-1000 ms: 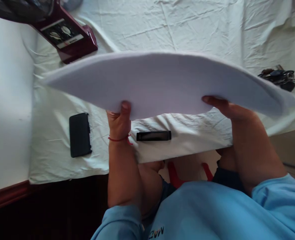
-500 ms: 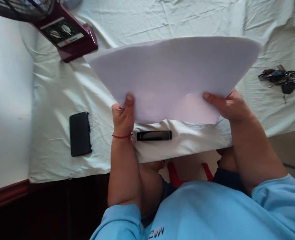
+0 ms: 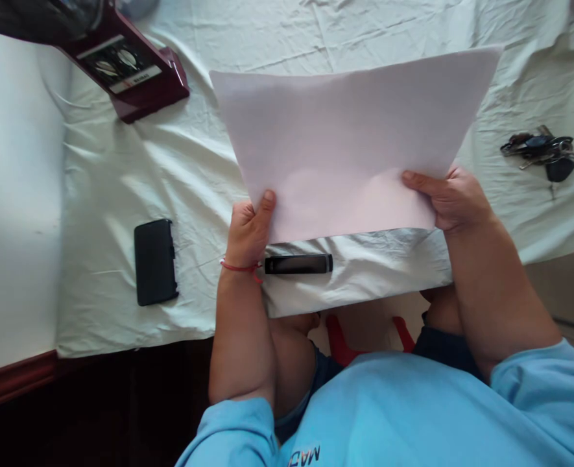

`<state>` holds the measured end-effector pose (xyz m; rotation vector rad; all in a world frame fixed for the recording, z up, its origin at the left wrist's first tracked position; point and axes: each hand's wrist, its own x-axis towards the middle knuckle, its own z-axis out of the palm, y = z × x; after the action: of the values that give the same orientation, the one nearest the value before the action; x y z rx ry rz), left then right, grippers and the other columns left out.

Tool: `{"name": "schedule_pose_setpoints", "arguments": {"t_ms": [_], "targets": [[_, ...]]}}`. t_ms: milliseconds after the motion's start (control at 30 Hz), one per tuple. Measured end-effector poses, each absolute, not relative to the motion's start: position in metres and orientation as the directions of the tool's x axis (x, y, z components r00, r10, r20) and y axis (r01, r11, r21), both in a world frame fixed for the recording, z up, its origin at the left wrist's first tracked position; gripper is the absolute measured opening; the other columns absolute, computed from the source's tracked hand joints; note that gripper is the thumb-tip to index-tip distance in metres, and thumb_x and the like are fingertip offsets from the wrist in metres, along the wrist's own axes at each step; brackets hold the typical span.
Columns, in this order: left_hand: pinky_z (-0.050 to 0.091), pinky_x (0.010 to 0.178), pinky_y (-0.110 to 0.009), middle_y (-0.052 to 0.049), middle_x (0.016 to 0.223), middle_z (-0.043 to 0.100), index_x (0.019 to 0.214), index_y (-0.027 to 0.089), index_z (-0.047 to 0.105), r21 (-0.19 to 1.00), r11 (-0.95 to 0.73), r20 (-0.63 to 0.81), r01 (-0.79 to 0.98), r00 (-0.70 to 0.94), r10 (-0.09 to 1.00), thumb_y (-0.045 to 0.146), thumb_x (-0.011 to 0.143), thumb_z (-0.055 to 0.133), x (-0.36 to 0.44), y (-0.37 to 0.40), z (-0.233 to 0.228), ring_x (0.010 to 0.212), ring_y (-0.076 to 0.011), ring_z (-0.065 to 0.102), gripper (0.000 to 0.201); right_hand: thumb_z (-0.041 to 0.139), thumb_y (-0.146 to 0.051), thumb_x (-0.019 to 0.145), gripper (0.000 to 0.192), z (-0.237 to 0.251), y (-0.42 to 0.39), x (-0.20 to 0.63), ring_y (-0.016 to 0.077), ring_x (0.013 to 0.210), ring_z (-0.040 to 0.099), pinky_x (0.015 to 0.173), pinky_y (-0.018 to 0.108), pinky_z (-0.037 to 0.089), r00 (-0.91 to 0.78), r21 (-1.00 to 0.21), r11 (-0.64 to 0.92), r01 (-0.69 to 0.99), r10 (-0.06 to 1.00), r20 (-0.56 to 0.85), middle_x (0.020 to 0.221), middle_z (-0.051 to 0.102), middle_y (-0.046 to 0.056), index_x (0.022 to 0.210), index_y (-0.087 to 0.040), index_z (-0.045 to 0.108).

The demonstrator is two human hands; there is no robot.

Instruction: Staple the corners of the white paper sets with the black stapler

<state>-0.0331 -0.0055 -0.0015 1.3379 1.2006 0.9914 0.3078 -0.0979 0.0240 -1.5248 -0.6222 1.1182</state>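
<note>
Paper sheet [image 3: 345, 139] hangs above the white cloth [image 3: 121, 175], hiding what lies beneath it. Left hand [image 3: 249, 228] pinches its near-left corner, thumb on top; right hand [image 3: 454, 198] grips its near-right corner, its fingers concealed behind the sheet. Just nearer than the sheet lies a black bar [image 3: 299, 264]; keys [image 3: 542, 150] lie off to its right. A second ago the sheet bowed wide and nearly edge-on; now it faces the camera, flatter.

Place: you're in a home – likely a bedroom.
Evidence: wrinkled white sheet [image 3: 121, 175], keys [image 3: 542, 152], black phone [image 3: 155, 261] – your everyday belongings.
</note>
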Motion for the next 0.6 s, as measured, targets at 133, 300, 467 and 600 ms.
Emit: {"name": "schedule_pose_setpoints", "arguments": {"t_ms": [133,300,467,600], "targets": [[0.059,0.064,-0.03,-0.005,0.079,0.075,0.083,0.021,0.079,0.988,0.047,-0.072,0.145,0.168,0.983,0.087,0.085,0.09,-0.031,-0.009,0.004,0.074,-0.0194,0.068,0.067,0.11,-0.042,0.063,0.043,0.028,-0.098,0.308,0.031,0.122,0.085,0.105,0.046,0.073,0.422,-0.943,-0.292,-0.158,0.844,-0.332,0.116,0.091,0.001,0.095,-0.032,0.083],[0.052,0.063,-0.028,-0.002,0.076,0.073,0.083,0.021,0.077,0.964,-0.046,-0.007,0.262,0.197,0.98,0.074,0.088,0.094,-0.036,-0.017,0.01,0.07,-0.0168,0.061,0.055,0.11,-0.028,0.065,0.045,0.029,-0.101,0.314,0.025,0.111,0.084,0.104,0.039,0.071,0.446,-0.931,-0.259,-0.258,0.822,-0.353,0.114,0.092,0.003,0.101,-0.025,0.083],[0.04,0.059,-0.03,0.005,0.065,0.066,0.1,0.022,0.078,0.909,0.026,-0.099,0.416,0.154,0.983,0.05,0.086,0.089,-0.048,-0.027,0.009,0.058,-0.0141,0.051,0.033,0.111,-0.025,0.062,0.047,0.03,-0.102,0.32,0.0267,0.11,0.084,0.101,0.038,0.071,0.462,-0.915,-0.308,-0.259,0.793,-0.398,0.115,0.092,0.006,0.101,-0.023,0.084],[0.046,0.067,-0.033,0.003,0.071,0.075,0.117,0.021,0.08,0.858,0.029,-0.129,0.512,0.161,0.978,0.047,0.087,0.087,-0.05,-0.036,0.012,0.063,-0.0174,0.063,0.041,0.111,-0.023,0.063,0.046,0.036,-0.105,0.324,0.0259,0.108,0.083,0.1,0.037,0.07,0.451,-0.905,-0.338,-0.257,0.787,-0.421,0.116,0.091,0.007,0.101,-0.022,0.087]]}}
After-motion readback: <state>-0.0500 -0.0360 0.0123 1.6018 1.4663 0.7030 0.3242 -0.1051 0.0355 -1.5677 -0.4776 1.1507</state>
